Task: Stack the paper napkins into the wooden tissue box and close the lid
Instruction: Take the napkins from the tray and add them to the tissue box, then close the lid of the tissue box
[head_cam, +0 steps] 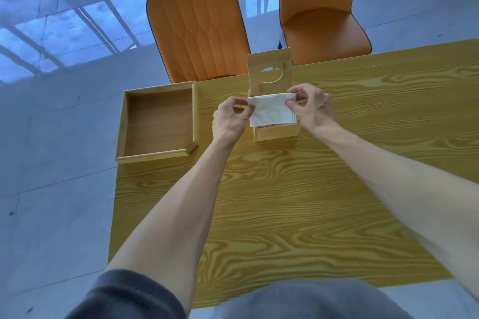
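Note:
A small wooden tissue box (pixel 276 132) stands on the yellow wood-grain table, past the middle. Its lid (pixel 269 71), with an oval hole, is raised upright at the back. A stack of white paper napkins (pixel 270 111) lies in the top of the box, its far edge curled upward. My left hand (pixel 231 118) pinches the stack's left edge. My right hand (pixel 311 106) pinches its far right corner. Both forearms reach in from the near side.
An empty wooden tray (pixel 158 155) sits at the table's left edge, partly over it. Two orange chairs (pixel 197 28) (pixel 321 13) stand behind the table's far edge. The table (pixel 285 202) ends at left, with grey floor beyond.

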Demonstrator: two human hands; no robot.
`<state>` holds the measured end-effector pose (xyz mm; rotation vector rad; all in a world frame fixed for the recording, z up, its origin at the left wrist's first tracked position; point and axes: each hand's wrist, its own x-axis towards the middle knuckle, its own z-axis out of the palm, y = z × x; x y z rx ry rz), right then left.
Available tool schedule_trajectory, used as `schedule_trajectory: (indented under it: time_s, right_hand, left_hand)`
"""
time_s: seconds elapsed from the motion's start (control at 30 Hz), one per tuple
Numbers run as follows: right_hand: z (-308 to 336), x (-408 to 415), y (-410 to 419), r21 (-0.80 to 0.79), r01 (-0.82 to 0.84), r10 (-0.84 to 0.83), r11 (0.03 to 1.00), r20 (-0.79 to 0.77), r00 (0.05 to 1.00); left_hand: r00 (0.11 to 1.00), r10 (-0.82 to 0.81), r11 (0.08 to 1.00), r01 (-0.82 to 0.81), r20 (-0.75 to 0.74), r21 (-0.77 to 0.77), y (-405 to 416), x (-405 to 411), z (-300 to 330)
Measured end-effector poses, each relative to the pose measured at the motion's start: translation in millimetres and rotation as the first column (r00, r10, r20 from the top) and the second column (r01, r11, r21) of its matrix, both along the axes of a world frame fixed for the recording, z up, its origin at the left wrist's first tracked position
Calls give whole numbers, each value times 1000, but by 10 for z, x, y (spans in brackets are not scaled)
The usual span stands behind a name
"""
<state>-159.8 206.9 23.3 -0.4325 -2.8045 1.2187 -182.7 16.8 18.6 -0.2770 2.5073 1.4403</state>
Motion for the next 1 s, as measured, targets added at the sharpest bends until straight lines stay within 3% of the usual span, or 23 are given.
schedule_trajectory:
  time_s: [0.63, 0.77, 1.0]
  right_hand:
    - [-334, -341, 251, 36, -5, -2, 999, 180, 984]
    - [-338, -386, 285, 46, -31, 22, 998, 195, 981]
    - [-295, -490, 346, -37, -161, 165, 986, 296, 941]
  left_hand:
    - [989, 92, 979, -69, 114, -191, 292, -230, -187]
    - [989, 71, 988, -53, 127, -143, 301, -281, -201]
    - [967, -53, 995, 30, 251, 94, 259, -388, -139]
